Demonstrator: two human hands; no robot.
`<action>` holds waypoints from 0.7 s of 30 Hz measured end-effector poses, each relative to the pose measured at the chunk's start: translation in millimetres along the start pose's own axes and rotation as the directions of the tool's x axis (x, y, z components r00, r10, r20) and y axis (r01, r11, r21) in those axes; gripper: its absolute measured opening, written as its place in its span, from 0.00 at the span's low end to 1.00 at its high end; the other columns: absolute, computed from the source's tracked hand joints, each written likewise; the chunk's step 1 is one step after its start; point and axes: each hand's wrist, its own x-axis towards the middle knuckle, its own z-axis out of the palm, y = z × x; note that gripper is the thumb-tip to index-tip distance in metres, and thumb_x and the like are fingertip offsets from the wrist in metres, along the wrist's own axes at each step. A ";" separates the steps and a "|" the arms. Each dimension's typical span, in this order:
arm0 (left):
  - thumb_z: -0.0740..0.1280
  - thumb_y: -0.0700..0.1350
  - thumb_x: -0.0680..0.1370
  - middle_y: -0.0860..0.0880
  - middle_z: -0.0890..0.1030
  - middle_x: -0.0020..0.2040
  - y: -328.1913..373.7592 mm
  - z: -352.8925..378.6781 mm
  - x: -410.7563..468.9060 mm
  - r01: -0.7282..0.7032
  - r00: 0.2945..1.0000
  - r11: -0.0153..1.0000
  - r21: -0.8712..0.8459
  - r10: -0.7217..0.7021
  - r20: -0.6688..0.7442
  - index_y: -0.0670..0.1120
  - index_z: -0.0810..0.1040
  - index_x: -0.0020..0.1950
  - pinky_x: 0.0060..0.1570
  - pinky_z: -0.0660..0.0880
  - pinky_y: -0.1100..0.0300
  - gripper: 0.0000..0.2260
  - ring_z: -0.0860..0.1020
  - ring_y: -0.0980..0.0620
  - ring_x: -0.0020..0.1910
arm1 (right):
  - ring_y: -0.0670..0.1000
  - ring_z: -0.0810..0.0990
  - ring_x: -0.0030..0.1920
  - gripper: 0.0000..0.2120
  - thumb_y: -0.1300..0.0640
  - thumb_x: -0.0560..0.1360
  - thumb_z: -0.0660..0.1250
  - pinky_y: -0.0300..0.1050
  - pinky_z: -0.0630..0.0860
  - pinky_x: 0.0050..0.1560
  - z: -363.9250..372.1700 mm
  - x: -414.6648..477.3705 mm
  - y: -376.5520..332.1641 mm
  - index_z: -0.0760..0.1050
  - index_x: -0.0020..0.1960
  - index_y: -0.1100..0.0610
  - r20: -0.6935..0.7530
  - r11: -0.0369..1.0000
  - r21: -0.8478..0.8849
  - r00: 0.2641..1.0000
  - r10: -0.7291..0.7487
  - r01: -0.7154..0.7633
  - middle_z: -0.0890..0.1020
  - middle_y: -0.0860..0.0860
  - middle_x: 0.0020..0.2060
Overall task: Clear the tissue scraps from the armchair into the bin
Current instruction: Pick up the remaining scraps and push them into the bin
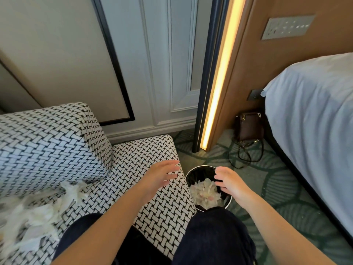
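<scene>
White tissue scraps (34, 213) lie heaped on the seat of the black-and-white woven armchair (149, 150), at the lower left. A round black bin (193, 174) stands on the carpet against the armchair's right arm, with more tissue scraps (203, 192) inside it. My left hand (160, 175) hovers over the armchair's arm beside the bin, fingers spread and empty. My right hand (228, 181) is over the bin's opening, fingers loosely bent downward, holding nothing that I can see.
A brown handbag (249, 127) with a loose strap sits on the green patterned carpet by the lit wooden panel. A bed (313, 115) with white linen fills the right side. A panelled wall stands behind the armchair. My dark-trousered knees are at the bottom.
</scene>
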 end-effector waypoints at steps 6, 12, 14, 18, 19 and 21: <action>0.64 0.45 0.78 0.52 0.81 0.57 -1.4 -41.9 -44.6 -0.098 0.987 0.992 -0.073 0.088 -0.133 0.51 0.77 0.59 0.65 0.70 0.51 0.10 0.78 0.52 0.57 | 0.51 0.78 0.55 0.12 0.54 0.80 0.59 0.45 0.72 0.58 30.1 -35.8 -45.9 0.73 0.61 0.55 0.063 0.984 -0.016 0.983 -0.174 0.175 0.78 0.52 0.57; 0.59 0.45 0.81 0.52 0.81 0.56 -19.2 -102.7 -101.0 -0.202 0.960 0.970 -0.139 0.167 -0.226 0.51 0.76 0.59 0.62 0.70 0.53 0.10 0.78 0.52 0.57 | 0.46 0.79 0.55 0.13 0.56 0.78 0.63 0.40 0.72 0.58 88.1 -76.1 -83.5 0.74 0.61 0.54 0.192 0.926 -0.082 0.918 -0.347 0.368 0.77 0.49 0.60; 0.58 0.45 0.81 0.51 0.82 0.56 -32.1 -126.5 -123.0 -0.216 0.947 0.962 -0.164 0.165 -0.277 0.50 0.77 0.58 0.63 0.70 0.52 0.10 0.78 0.50 0.57 | 0.43 0.79 0.52 0.11 0.54 0.78 0.62 0.43 0.72 0.61 114.1 -86.6 -90.8 0.75 0.59 0.50 0.245 0.904 -0.111 0.893 -0.376 0.412 0.78 0.47 0.60; 0.59 0.44 0.81 0.50 0.82 0.54 -59.9 -169.3 -156.3 -0.190 0.902 0.966 -0.178 0.101 -0.419 0.50 0.78 0.56 0.62 0.70 0.51 0.09 0.79 0.49 0.56 | 0.42 0.79 0.53 0.12 0.51 0.78 0.61 0.42 0.72 0.61 164.7 -108.0 -99.2 0.75 0.60 0.50 0.381 0.844 -0.185 0.829 -0.410 0.503 0.79 0.42 0.55; 0.59 0.45 0.81 0.50 0.82 0.54 -69.7 -181.6 -165.1 -0.187 0.884 0.965 -0.186 0.082 -0.461 0.50 0.78 0.56 0.62 0.71 0.52 0.09 0.79 0.49 0.55 | 0.42 0.79 0.53 0.13 0.51 0.78 0.61 0.41 0.72 0.60 182.3 -113.2 -101.2 0.74 0.61 0.50 0.424 0.826 -0.202 0.808 -0.410 0.526 0.79 0.42 0.55; 0.59 0.45 0.81 0.49 0.82 0.54 -88.2 -200.6 -178.2 -0.179 0.850 0.959 -0.218 0.039 -0.526 0.49 0.77 0.56 0.60 0.71 0.53 0.09 0.79 0.49 0.55 | 0.42 0.79 0.53 0.13 0.51 0.78 0.61 0.39 0.73 0.58 214.3 -119.3 -101.4 0.74 0.61 0.50 0.489 0.784 -0.245 0.771 -0.408 0.570 0.79 0.42 0.53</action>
